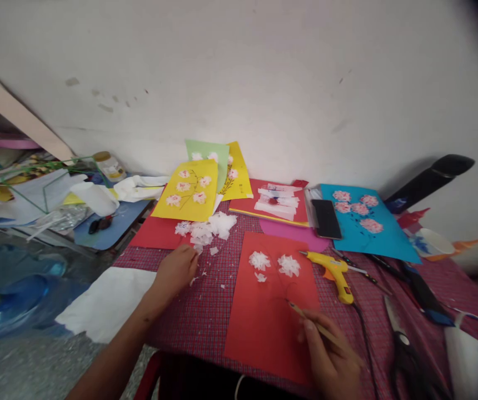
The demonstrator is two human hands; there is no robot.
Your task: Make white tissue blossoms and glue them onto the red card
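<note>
My right hand (334, 355) is closed around a slim wooden paintbrush (321, 329), its tip at the red card (264, 328). Thin dark curved lines run over the card near the tip. Two white paper flowers (289, 265) and a small white paper piece (260, 277) lie on its upper part. On the left, my left hand (183, 265) rests at the table with its fingers curled together; whatever they may hold is hidden. Just beyond it is a heap of white tissue petals (205, 228), partly on another red sheet (151, 233).
A yellow glue gun (334, 271) lies right of the card, its cord trailing forward. Scissors (403, 350), a black phone (326, 218), a blue flower card (364, 222) and a paper bowl (431, 243) are on the right. Yellow flower cards (189, 189) lean at the back; white paper (109, 300) hangs left.
</note>
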